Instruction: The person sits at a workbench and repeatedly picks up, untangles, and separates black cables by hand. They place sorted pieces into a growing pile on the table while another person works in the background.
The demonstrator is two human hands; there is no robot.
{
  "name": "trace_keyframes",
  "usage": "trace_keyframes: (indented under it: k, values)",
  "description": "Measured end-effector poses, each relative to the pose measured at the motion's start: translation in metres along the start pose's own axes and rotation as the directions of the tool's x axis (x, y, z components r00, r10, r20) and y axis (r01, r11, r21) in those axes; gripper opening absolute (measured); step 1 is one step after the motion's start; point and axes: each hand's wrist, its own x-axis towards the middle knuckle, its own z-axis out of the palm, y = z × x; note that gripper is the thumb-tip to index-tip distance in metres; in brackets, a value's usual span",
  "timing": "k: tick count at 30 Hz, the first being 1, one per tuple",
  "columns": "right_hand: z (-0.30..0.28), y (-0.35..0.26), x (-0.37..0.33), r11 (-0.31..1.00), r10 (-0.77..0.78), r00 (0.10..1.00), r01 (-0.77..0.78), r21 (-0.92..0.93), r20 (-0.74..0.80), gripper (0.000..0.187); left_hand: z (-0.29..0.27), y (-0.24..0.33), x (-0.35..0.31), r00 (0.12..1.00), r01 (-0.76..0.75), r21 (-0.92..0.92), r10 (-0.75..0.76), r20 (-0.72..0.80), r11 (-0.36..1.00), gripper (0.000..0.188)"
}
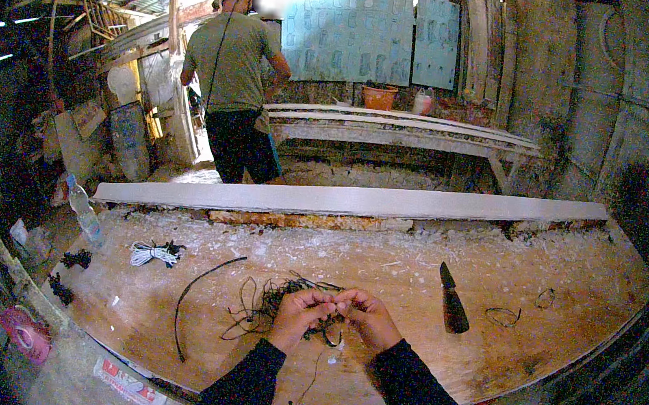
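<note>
Over the middle of a wooden table (406, 266), my left hand (297, 314) and my right hand (369, 317) meet fingertip to fingertip. Both are closed in a pinch on thin black cord, mostly hidden by the fingers. Under and behind them spreads a loose tangle of the same black cord (250, 299), with a fine strand trailing toward the near edge. A thicker black cord (185, 299) lies curved to the left. Right of my hands lies a dark-handled knife (453, 305), its tip pointing away. Two small loops of cord rest farther right, including a wire-like ring (503, 316).
A tied white cord bundle (154, 254), dark clumps (76, 258) and a clear plastic bottle (83, 210) are at the table's left. A long white board (340, 205) lines the far edge. Beyond it, a person (231, 67) stands near a bench (398, 140) with an orange pot (379, 96).
</note>
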Motion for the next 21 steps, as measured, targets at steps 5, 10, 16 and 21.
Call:
trace_keyframes:
  k: [5, 10, 16, 21]
  values:
    - [0.002, -0.010, -0.004, 0.997, 0.074, 0.997, -0.074, -0.025, 0.017, 0.013, -0.004, 0.002, 0.001, 0.987, 0.058, -0.250, -0.019, 0.158, 0.966, 0.006]
    - [0.008, -0.015, -0.006, 0.995, 0.101, 0.995, -0.102, 0.024, 0.008, 0.014, -0.004, 0.003, 0.000, 0.982, 0.053, -0.277, 0.000, 0.190, 0.959, 0.004]
    - [0.003, -0.011, -0.004, 0.988, 0.153, 0.988, -0.152, 0.009, -0.026, 0.016, -0.005, -0.001, 0.003, 0.988, 0.052, -0.249, -0.014, 0.154, 0.967, 0.003]
    - [0.000, -0.003, 0.000, 0.985, 0.128, 0.991, -0.130, 0.112, 0.032, 0.016, -0.006, -0.005, 0.003, 0.989, 0.074, -0.223, -0.042, 0.145, 0.972, 0.003]
